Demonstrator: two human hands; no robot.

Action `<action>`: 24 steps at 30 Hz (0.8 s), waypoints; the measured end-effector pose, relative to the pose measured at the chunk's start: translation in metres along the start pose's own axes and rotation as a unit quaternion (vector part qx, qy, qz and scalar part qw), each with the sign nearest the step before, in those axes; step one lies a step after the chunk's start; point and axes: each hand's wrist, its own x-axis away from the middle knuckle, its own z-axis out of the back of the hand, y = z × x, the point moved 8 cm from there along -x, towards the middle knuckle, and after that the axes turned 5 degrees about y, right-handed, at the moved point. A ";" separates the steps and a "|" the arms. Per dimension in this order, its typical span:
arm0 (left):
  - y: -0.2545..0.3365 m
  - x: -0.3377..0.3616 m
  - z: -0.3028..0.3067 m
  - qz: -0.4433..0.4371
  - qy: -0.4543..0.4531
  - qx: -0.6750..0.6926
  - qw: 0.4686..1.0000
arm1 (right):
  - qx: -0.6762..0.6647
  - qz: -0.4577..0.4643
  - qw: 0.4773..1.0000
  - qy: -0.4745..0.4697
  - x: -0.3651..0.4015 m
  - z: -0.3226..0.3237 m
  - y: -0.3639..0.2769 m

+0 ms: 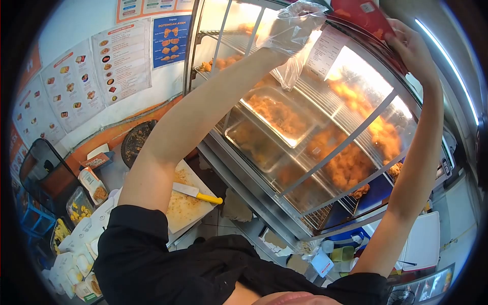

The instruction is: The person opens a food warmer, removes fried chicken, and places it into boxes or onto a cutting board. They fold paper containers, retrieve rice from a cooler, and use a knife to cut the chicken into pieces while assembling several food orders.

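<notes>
Two bare forearms: from where I stand, both reach up out of black sleeves, spread apart, seemingly because what they work at sits along the top of the tall, glass-fronted metal cabinet (254,188).
Gloved left hand (294,31): at one o'clock, in thin clear plastic, likely worn to keep skin off food. Its grip looks curled near the cabinet's top edge; I cannot tell whether it holds anything.
Bare right hand (414,52): at two o'clock, its grip narrow, fingers at the near end of a flat, red printed item with a pale label (358,19), apparently steadying it.
Red item's place: between one and two o'clock, at the cabinet's top edge, between the hands; part of it runs out of view.
Cabinet light: bright behind the glass, probably so the food shows well.
Rectangular steel tray (292,142): near the clock's centre, inside the cabinet, keeping golden fried pieces (274,113) together.
White printed slip (326,51): at one o'clock, hanging below the hands, presumably for easy reading.
Yellow-handled steel knife (197,193): at eight o'clock, lying on a pale, crumb-strewn cutting board (178,218), handle towards the edge, which should make it easy to grasp.
</notes>
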 end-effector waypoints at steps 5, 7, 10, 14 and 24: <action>0.002 -0.004 0.000 0.038 0.031 0.002 0.999 | 0.145 0.025 0.986 -0.074 -0.003 -0.013 -0.010; 0.007 -0.002 -0.002 0.084 0.066 -0.079 0.991 | 0.109 0.002 0.992 -0.066 -0.002 -0.013 -0.009; 0.013 0.005 -0.004 0.201 0.119 -0.159 0.959 | 0.088 -0.022 0.994 -0.059 -0.002 -0.015 -0.007; 0.004 -0.016 0.008 -0.289 -0.128 -0.485 0.816 | 0.121 -0.047 0.989 -0.068 0.001 -0.022 -0.011; 0.010 -0.047 -0.011 0.185 -0.065 0.246 0.949 | 0.133 -0.110 0.976 -0.131 -0.003 -0.030 -0.019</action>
